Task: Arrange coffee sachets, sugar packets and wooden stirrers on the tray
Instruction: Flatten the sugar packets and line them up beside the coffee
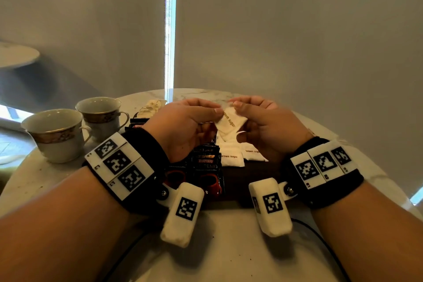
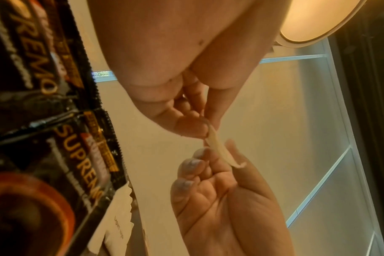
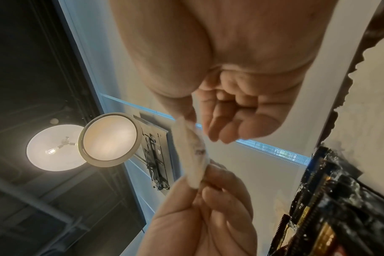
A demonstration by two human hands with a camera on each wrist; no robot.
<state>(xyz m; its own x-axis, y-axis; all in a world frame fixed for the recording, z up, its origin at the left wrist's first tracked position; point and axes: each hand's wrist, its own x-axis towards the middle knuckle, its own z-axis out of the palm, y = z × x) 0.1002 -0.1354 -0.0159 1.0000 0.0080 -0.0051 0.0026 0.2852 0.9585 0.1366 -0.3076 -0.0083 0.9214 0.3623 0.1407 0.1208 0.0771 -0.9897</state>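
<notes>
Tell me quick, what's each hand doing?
Left hand: fingers pinch one end of a sugar packet.
Right hand: fingers pinch its other end.

A sugar packet (image 1: 231, 121) is held up between the left hand (image 1: 183, 126) and the right hand (image 1: 270, 121), above the tray (image 1: 251, 174). Below the left hand lie coffee sachets (image 1: 206, 167); below the right hand, more sugar packets (image 1: 231, 155), beside the sachets. Two cups (image 1: 57, 133) stand on the surface (image 1: 229, 247), left of the left hand.
</notes>
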